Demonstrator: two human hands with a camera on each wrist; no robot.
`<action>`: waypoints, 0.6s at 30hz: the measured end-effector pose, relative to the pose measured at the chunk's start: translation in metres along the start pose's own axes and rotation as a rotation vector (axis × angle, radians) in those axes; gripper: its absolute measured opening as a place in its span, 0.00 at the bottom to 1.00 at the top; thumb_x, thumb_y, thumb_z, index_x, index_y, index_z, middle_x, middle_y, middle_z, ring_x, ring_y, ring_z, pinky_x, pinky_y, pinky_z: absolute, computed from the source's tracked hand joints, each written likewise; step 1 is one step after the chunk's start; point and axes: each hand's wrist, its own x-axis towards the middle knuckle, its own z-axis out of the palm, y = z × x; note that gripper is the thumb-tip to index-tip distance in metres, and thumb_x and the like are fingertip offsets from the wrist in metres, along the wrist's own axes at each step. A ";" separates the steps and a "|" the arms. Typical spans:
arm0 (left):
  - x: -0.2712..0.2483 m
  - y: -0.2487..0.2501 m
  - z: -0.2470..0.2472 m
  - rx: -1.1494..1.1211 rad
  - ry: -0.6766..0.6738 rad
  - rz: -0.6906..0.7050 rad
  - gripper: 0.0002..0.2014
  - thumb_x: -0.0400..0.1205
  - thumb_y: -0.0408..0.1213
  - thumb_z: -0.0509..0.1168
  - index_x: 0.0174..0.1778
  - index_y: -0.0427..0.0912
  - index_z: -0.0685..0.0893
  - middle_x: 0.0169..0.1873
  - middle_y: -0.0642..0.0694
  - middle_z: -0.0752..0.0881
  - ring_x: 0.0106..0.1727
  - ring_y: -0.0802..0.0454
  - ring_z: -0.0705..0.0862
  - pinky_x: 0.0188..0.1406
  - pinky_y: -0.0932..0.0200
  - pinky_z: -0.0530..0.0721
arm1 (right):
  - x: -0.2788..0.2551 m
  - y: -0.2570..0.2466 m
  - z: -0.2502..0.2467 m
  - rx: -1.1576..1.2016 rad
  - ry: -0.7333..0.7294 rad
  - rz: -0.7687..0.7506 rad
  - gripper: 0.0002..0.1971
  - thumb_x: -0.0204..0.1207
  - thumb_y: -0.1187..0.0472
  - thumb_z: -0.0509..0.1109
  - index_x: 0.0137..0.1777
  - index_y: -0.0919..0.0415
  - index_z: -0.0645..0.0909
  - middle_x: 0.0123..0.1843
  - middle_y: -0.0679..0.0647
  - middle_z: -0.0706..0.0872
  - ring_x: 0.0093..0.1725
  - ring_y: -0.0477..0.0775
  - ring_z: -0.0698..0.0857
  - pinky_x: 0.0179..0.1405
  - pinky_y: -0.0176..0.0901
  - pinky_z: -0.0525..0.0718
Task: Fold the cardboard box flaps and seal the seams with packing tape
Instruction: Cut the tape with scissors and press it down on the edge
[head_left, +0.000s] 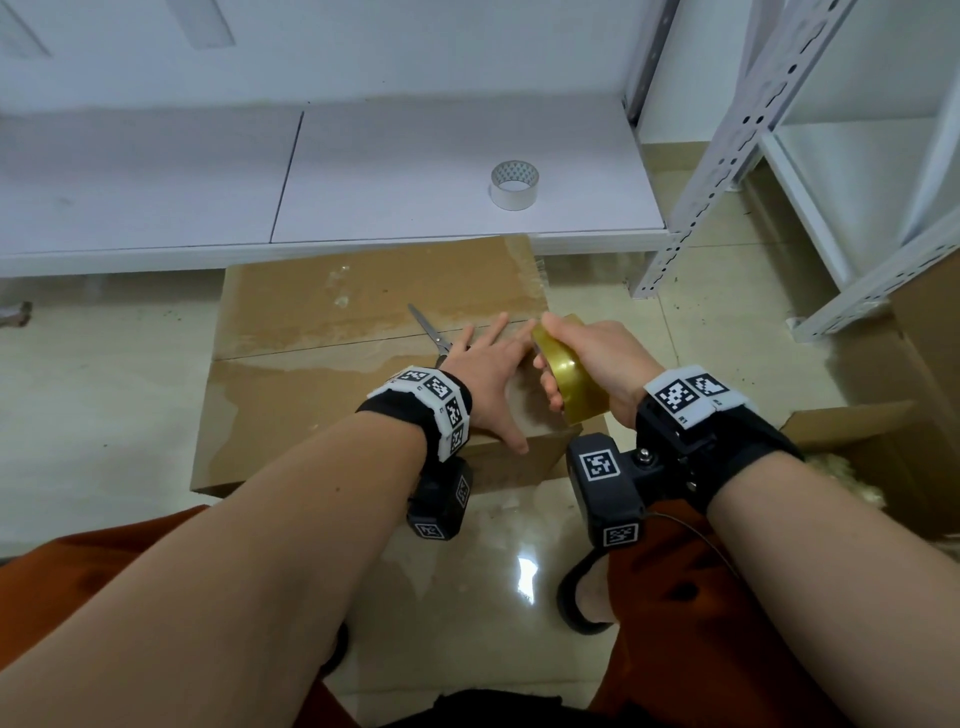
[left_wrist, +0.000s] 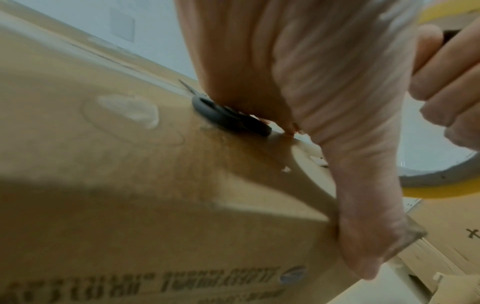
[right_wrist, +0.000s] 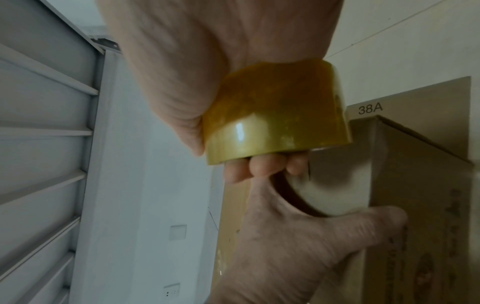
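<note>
Right hand: my right hand (head_left: 592, 358) is wrapped round the tape roll (head_left: 566, 379), fingers through its core, holding it on edge over the box's near right corner.
Left hand: my left hand (head_left: 488, 374) lies flat with fingers spread on the box top, thumb hooked over the near edge, just beside the roll.
Box: the box (head_left: 311, 395) sits on the floor (head_left: 114, 374) with flaps closed; clear tape glints along its centre seam.
Scissors: the scissors (head_left: 431, 332) rest on the box top, handles under my left hand's far side.
Spare roll: a clear roll (head_left: 514, 184) stands on the white shelf (head_left: 208, 182) beyond the box, towards the shelf's right end.
</note>
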 end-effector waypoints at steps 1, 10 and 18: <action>0.001 -0.001 -0.001 -0.006 0.008 0.001 0.70 0.54 0.64 0.80 0.85 0.52 0.43 0.85 0.52 0.50 0.84 0.50 0.37 0.82 0.41 0.34 | 0.000 -0.001 0.000 0.000 0.003 0.004 0.23 0.80 0.45 0.65 0.37 0.67 0.84 0.25 0.60 0.83 0.21 0.56 0.81 0.29 0.43 0.83; 0.016 -0.008 -0.006 -0.035 0.052 -0.003 0.70 0.53 0.63 0.80 0.84 0.53 0.43 0.85 0.54 0.50 0.85 0.50 0.39 0.82 0.38 0.38 | 0.010 -0.008 -0.008 0.011 -0.030 0.011 0.22 0.81 0.48 0.65 0.37 0.68 0.82 0.24 0.60 0.82 0.21 0.56 0.79 0.28 0.44 0.82; 0.026 -0.013 -0.010 -0.026 0.057 -0.001 0.70 0.54 0.63 0.80 0.84 0.53 0.42 0.85 0.55 0.47 0.85 0.50 0.39 0.82 0.39 0.37 | 0.015 -0.009 -0.011 0.027 -0.036 0.030 0.21 0.81 0.49 0.65 0.36 0.68 0.82 0.24 0.61 0.81 0.21 0.57 0.79 0.28 0.44 0.82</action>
